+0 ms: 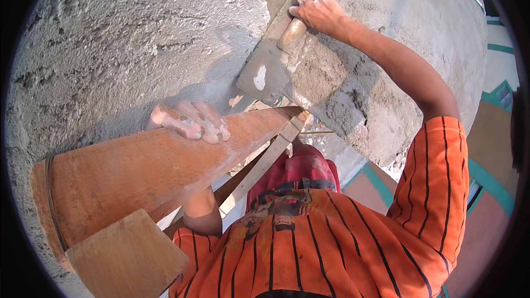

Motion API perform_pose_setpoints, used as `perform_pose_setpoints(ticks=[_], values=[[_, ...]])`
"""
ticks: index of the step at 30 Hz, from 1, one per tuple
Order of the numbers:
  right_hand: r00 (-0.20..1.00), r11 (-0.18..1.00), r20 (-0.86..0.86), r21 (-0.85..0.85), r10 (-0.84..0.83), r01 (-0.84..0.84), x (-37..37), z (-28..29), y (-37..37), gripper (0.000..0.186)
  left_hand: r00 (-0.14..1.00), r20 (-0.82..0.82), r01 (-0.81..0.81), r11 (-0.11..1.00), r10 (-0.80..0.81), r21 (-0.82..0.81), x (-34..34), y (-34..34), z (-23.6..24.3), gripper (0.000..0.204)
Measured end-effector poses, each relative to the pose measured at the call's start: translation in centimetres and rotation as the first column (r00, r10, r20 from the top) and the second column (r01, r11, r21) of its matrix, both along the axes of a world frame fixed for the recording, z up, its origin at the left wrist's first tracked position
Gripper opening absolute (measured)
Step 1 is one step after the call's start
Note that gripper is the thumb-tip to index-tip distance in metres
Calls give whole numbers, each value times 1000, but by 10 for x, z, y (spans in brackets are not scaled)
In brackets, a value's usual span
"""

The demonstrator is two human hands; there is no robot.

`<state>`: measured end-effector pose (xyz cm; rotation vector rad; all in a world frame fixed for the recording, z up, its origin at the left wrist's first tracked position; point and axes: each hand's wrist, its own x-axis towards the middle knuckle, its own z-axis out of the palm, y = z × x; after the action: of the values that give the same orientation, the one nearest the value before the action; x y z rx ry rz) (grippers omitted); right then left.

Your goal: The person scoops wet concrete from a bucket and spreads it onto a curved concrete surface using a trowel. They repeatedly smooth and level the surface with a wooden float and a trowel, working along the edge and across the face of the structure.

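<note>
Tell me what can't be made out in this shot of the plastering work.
Head view:
- Trowel: its upper end is cut off by the top edge; the right hand covers part of the handle.
- Left hand: palm and thumb are hidden behind the wooden plank.
- Legs and footing: hidden by the orange striped shirt.
- Ground far below: too small and warped near the rim.

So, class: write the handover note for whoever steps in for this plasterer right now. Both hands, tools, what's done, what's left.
Right hand: shut on the wooden handle of the plastering trowel, blade flat against the wall.
Left hand: fingers curled over the top edge of the wooden plank.
Done: grey plaster smoother right of the trowel.
Left: rough, lumpy plaster to its left.
</note>
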<state>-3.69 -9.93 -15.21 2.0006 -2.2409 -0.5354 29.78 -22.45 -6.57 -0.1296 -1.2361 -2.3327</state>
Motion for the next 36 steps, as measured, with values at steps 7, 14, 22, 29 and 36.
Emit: perform_pose_setpoints(ticks=[7,14,22,29,36], values=[[943,986,-316,-160,-102,53,-147,-56,41,12,995,44,-87,995,84,57,-17,17,24,26],[802,815,-152,-47,-578,578,-177,67,140,19,1000,4,0,1000,-1,7,-18,9,29,29],[745,772,298,-39,-597,634,-19,62,174,53,996,-14,-83,996,84,41,-17,10,21,34],[686,724,305,19,-661,689,12,37,208,55,991,21,-134,988,133,78,-18,20,30,33],[752,772,248,-25,-611,635,9,14,210,53,999,-23,25,1000,-26,-9,-15,4,23,30]])
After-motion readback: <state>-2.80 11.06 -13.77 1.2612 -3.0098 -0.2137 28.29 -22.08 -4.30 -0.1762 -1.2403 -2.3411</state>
